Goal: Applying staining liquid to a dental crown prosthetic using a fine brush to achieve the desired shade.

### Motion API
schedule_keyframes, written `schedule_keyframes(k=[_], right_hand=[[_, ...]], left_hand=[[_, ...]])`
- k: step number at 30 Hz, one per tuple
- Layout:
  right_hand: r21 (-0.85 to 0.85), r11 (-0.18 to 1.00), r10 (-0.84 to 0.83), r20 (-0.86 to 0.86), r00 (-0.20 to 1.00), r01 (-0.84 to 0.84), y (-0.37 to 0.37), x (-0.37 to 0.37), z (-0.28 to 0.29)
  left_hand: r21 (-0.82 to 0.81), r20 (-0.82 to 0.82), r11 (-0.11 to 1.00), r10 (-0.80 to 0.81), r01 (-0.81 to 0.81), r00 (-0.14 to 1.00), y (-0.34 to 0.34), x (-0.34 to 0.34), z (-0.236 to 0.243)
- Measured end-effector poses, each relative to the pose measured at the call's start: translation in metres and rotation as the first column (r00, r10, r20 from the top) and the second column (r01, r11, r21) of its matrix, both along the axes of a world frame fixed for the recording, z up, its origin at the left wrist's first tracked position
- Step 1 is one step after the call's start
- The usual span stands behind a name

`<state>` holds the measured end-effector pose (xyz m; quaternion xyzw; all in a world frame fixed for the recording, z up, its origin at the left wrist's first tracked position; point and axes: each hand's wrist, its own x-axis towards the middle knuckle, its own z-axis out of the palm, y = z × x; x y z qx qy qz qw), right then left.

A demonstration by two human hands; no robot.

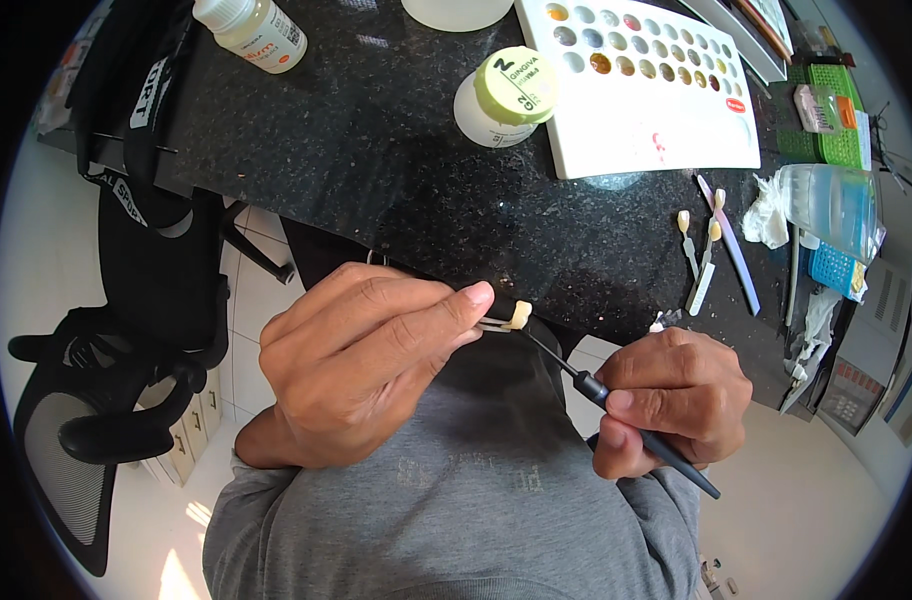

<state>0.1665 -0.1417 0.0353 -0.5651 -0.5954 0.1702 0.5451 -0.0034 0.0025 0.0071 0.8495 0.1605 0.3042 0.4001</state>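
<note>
Close above my lap, just off the table's front edge, my left hand [366,355] is closed on thin metal tweezers [493,325]; most of their length is hidden by the fingers. At their tips sits a small yellowish-white dental crown [521,315]. My right hand [681,395] pinches a fine brush [593,390] with a dark handle. The brush slants up to the left, its tip at or very near the crown's lower side; I cannot tell if they touch. Several tooth shade tabs [688,250] lie on the table beyond my right hand.
On the black speckled table [376,170] stand a green-lidded jar [496,110], a white bottle [261,38] and a white palette [656,135] with coloured wells. At right are a purple stick [738,260], crumpled tissue [766,215] and a clear cup [826,210]. A black chair [141,350] stands left.
</note>
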Motion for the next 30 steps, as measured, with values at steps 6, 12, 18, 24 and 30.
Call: schedule_keyframes(k=[6,12,18,24,30], right_hand=[[0.036,0.999,0.007,0.056,0.998,-0.009,0.0019,0.003,-0.0029],[0.034,0.999,0.019,0.052,0.998,-0.021,0.0019,0.0039,-0.0027],[0.022,1.0,0.012,0.051,0.999,-0.013,0.0026,0.003,-0.0024],[0.014,1.0,-0.002,0.062,0.998,0.001,0.0024,0.0032,-0.0011],[0.02,1.0,-0.016,0.061,0.998,0.015,0.0024,0.0027,-0.0019]], left_hand=[[0.01,-0.001,1.0,-0.001,0.001,1.0,-0.0003,-0.0001,-0.0004],[0.016,-0.005,1.0,0.001,-0.001,1.0,-0.0004,-0.0003,-0.0007],[0.046,0.024,0.998,0.031,-0.032,0.999,-0.0006,0.0022,-0.0054],[0.067,0.052,0.996,0.062,-0.066,0.997,-0.0008,0.0035,-0.0063],[0.064,0.043,0.996,0.058,-0.061,0.997,-0.0011,0.0029,-0.0064]])
